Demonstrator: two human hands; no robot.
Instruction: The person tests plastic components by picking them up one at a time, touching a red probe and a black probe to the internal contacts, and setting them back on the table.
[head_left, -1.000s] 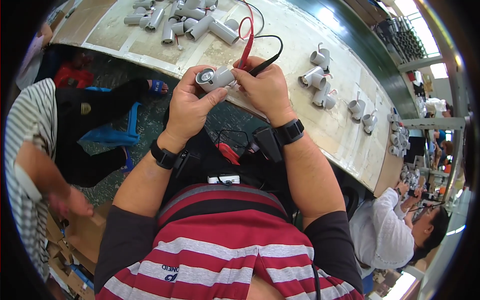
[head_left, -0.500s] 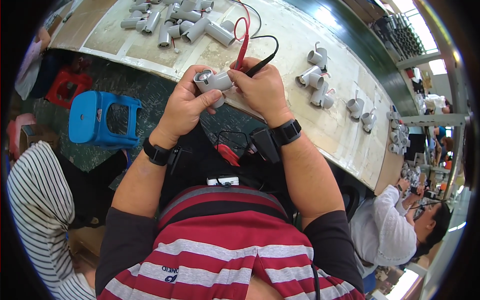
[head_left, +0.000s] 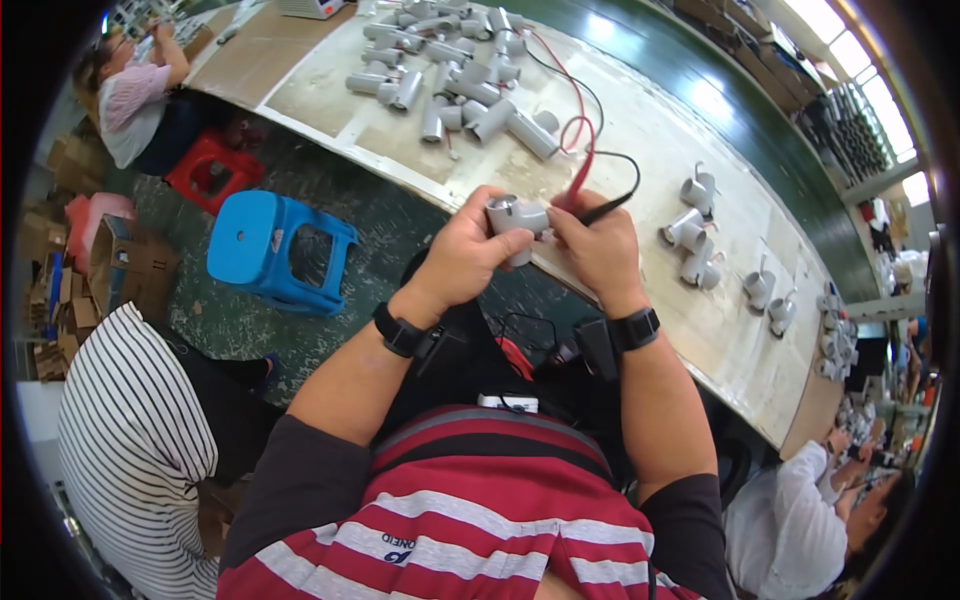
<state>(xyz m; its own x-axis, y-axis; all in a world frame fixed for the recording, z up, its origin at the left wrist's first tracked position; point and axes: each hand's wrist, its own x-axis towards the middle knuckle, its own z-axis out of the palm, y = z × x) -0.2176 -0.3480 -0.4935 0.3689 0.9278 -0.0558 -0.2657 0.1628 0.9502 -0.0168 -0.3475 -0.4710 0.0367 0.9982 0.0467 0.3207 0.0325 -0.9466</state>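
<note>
My left hand [head_left: 462, 248] is closed round a grey tube-shaped light fitting [head_left: 528, 219], made of short cylinders joined at an angle, over the near edge of the workbench. My right hand [head_left: 605, 250] pinches a red test probe [head_left: 577, 183] and a black test probe [head_left: 606, 208] together, at the end of the fitting. Its fingers hide the probe tips, so I cannot tell what they touch. From the probes, a red and a black lead run back across the bench toward a pile of similar grey fittings [head_left: 470, 85].
More grey fittings [head_left: 688, 232] stand in small groups on the right of the workbench [head_left: 400, 165]. A blue stool [head_left: 245, 240] and a red stool [head_left: 212, 168] are on the floor at left. A person in stripes [head_left: 135, 410] is close at left; others sit at both bench ends.
The whole view has swung left, so bench and hands appear farther right and lower. Both hands keep their hold on the fitting and the probes, with little change between them.
</note>
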